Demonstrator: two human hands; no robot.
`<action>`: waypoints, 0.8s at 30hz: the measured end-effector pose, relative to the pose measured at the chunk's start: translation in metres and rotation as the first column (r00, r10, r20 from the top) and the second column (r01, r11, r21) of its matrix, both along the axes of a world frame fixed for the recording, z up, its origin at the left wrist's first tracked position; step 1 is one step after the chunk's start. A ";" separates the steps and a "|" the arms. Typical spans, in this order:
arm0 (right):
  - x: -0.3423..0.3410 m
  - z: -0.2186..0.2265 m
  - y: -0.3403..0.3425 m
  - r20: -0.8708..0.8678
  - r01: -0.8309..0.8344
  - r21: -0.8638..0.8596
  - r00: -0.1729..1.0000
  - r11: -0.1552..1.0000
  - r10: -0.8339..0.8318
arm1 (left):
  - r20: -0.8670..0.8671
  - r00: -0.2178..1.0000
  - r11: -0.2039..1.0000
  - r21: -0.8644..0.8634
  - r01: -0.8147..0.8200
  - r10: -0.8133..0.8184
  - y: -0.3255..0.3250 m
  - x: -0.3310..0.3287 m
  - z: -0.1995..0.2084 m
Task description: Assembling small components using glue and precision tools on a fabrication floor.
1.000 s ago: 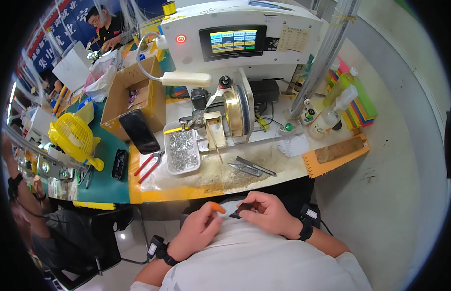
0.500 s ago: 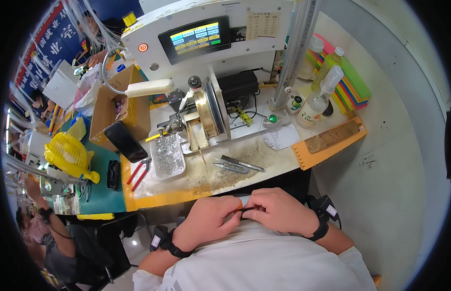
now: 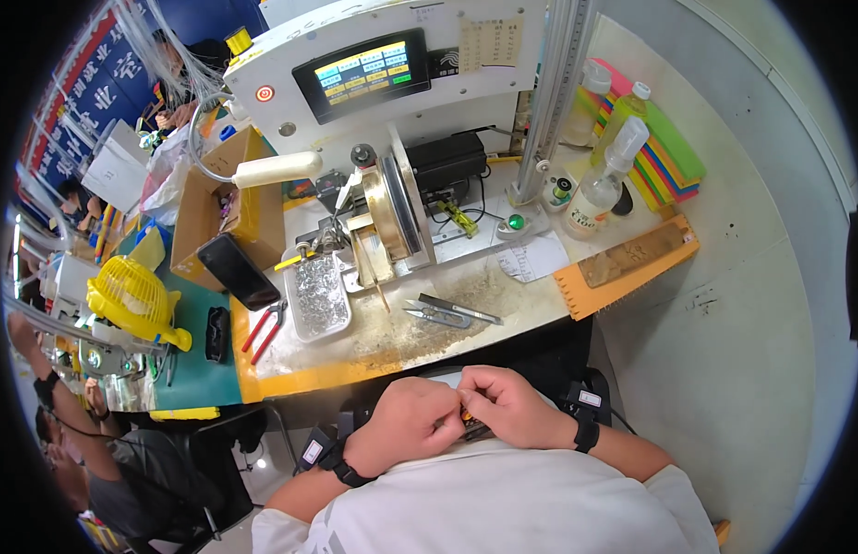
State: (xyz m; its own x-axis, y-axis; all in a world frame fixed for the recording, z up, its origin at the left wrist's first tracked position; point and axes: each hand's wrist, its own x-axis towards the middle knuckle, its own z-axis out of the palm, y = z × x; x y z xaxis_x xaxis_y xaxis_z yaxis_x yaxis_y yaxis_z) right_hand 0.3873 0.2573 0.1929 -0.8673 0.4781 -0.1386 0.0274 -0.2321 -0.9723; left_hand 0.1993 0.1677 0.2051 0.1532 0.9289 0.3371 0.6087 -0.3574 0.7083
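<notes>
Dark piece (image 3: 474, 427) between fingers (image 3: 484, 404); direction, long axis hidden.

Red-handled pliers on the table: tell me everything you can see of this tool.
The pliers have two long red handles and a short, grey, metal-looking head. They lie on the table, left of the white tray, their handles spread apart toward the person and the head pointing away, near the lower corner of the phone. Neither the left hand nor the right hand touches them. Whether the head meets the tray's edge is unclear.
</notes>
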 end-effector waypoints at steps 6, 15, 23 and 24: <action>-0.009 -0.009 -0.006 0.014 0.123 -0.270 0.992 0.955 -0.123 | -0.237 0.970 0.964 0.267 0.017 0.049 -0.003 -0.003 -0.006; -0.023 -0.010 0.005 -0.047 0.469 -0.422 0.843 0.776 -0.535 | -0.190 0.960 0.913 0.318 0.257 -0.204 -0.008 0.000 -0.001; -0.012 0.114 0.001 -0.795 0.222 0.054 0.600 0.973 -0.093 | -0.043 0.992 0.969 0.210 0.128 -0.121 -0.007 -0.006 -0.013; -0.016 0.127 0.001 -0.797 0.222 0.083 0.600 0.971 -0.070 | -0.046 0.992 0.963 0.239 0.128 -0.120 -0.008 -0.006 -0.012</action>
